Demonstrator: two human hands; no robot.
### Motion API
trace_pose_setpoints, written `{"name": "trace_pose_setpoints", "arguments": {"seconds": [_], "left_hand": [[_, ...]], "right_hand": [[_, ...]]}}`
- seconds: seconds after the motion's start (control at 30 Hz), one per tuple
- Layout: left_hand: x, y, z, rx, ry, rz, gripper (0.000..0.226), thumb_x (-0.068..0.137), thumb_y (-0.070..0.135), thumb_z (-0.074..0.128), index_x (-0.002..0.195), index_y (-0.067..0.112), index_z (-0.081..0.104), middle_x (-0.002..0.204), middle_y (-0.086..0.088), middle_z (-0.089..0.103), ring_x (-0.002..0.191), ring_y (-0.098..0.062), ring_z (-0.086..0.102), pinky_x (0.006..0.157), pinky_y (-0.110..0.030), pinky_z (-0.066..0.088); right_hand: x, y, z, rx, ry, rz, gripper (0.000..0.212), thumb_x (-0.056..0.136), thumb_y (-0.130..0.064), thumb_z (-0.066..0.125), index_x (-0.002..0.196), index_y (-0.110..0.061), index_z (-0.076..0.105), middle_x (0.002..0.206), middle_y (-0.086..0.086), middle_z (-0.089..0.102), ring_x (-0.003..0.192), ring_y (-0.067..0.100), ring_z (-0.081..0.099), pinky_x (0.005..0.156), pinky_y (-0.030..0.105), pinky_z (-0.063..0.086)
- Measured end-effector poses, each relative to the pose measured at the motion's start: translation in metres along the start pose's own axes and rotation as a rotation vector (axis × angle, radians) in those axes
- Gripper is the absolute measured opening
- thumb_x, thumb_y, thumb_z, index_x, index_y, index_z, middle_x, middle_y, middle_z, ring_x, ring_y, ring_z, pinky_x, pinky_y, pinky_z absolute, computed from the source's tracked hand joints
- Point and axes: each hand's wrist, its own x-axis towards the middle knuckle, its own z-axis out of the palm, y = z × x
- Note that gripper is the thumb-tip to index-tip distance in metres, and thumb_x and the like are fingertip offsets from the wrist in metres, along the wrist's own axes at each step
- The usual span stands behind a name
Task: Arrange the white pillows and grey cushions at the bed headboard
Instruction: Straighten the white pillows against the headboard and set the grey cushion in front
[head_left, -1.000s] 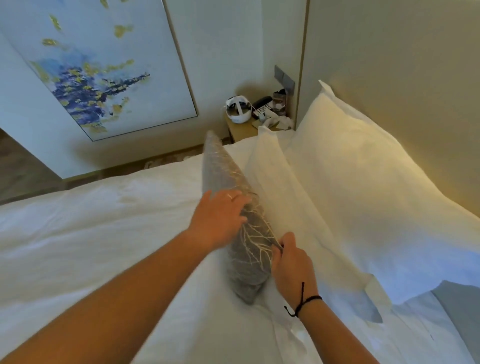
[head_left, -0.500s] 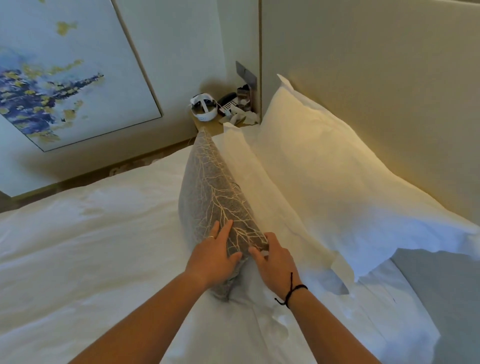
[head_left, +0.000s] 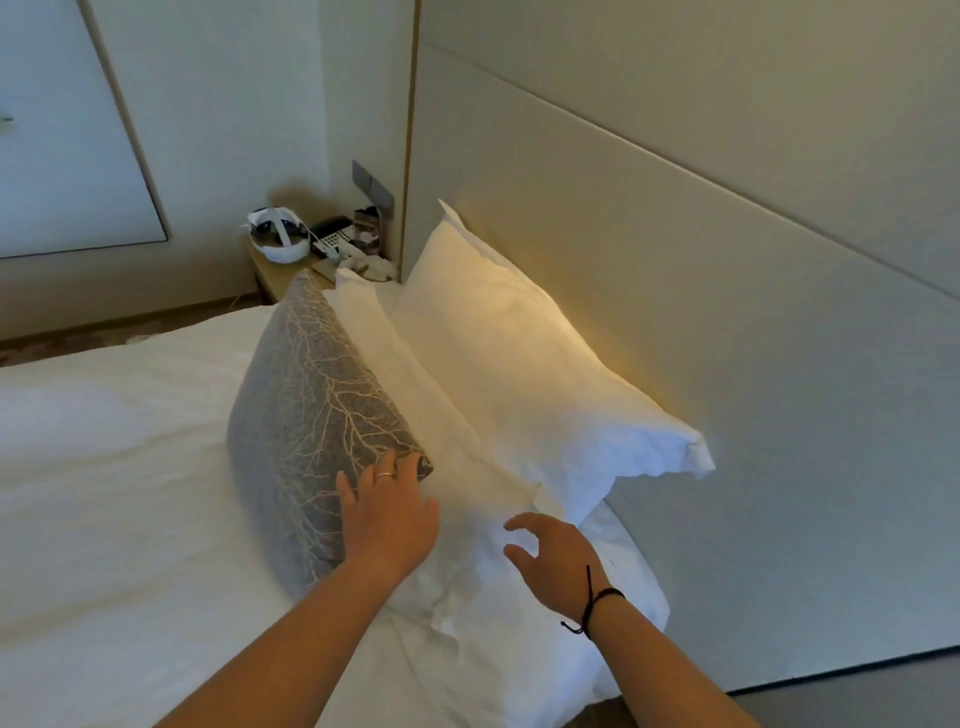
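Evidently steadying it upright, the left hand (head_left: 387, 519) rests with straight fingers on the grey cushion (head_left: 311, 415), which leans against two white pillows (head_left: 519, 353) propped on the headboard (head_left: 727, 260); the right hand (head_left: 558, 558) hovers spread, holding nothing, above the bed (head_left: 104, 467).

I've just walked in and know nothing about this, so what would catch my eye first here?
Probably the grey cushion with its pale branching pattern, standing on edge on the white bed, with the left hand resting on its near end. Behind it two white pillows lean towards the beige headboard, lit warm yellow. The right hand, a dark cord at its wrist, hovers open beside them.
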Motion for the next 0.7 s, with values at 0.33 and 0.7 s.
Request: {"name": "trace_pose_setpoints", "arguments": {"seconds": [0.33, 0.7], "left_hand": [[0.005, 0.034, 0.013, 0.228, 0.095, 0.175, 0.054, 0.091, 0.052, 0.047, 0.142, 0.033, 0.040, 0.159, -0.008, 0.030, 0.147, -0.032, 0.022, 0.118, -0.060, 0.001], [0.055, 0.101, 0.082, 0.338, -0.115, 0.236, 0.038, 0.096, 0.040, 0.043, 0.130, 0.028, 0.055, 0.147, 0.001, 0.049, 0.135, -0.020, 0.044, 0.120, -0.050, 0.012]], "right_hand": [[0.011, 0.031, 0.010, -0.182, 0.022, 0.018, 0.033, 0.095, -0.044, 0.047, 0.124, -0.038, 0.061, 0.158, -0.008, 0.029, 0.147, 0.016, 0.018, 0.117, 0.037, 0.022], [0.089, 0.099, 0.002, 0.158, 0.100, 0.048, 0.029, 0.088, -0.012, 0.048, 0.110, -0.028, 0.037, 0.072, -0.005, 0.054, 0.056, 0.012, 0.051, 0.050, 0.029, 0.044]]}}
